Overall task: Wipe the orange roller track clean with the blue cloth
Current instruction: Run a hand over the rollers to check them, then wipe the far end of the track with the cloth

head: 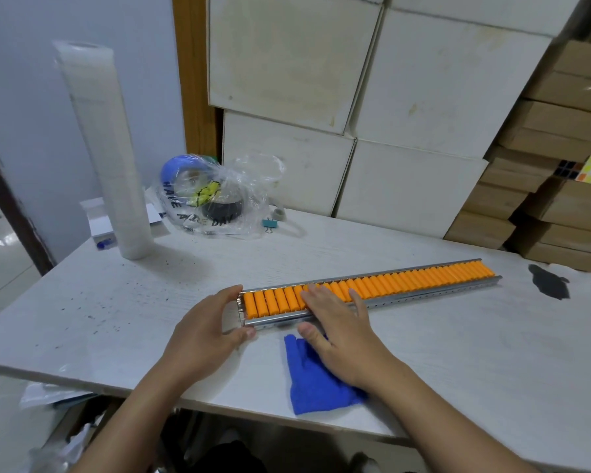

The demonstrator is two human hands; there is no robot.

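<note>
The orange roller track [406, 281], a long metal rail filled with orange rollers, lies across the white table [116, 302] and runs up toward the right. My left hand [209, 322] cups the track's near left end, thumb at its front corner and fingers at the back corner. Across the rollers just right of that end lies my right hand [338, 329], fingers spread flat and thumb against the front rail. The blue cloth [313, 384] sits crumpled on the table under my right wrist, partly hidden by it and not gripped.
A tall roll of clear film [106, 158] stands at the back left. Beside it are a plastic bag holding tape rolls [212, 199] and a small binder clip [270, 225]. White boxes [372, 114] and brown cartons [567, 165] stack behind. A dark stain [548, 281] marks the right side.
</note>
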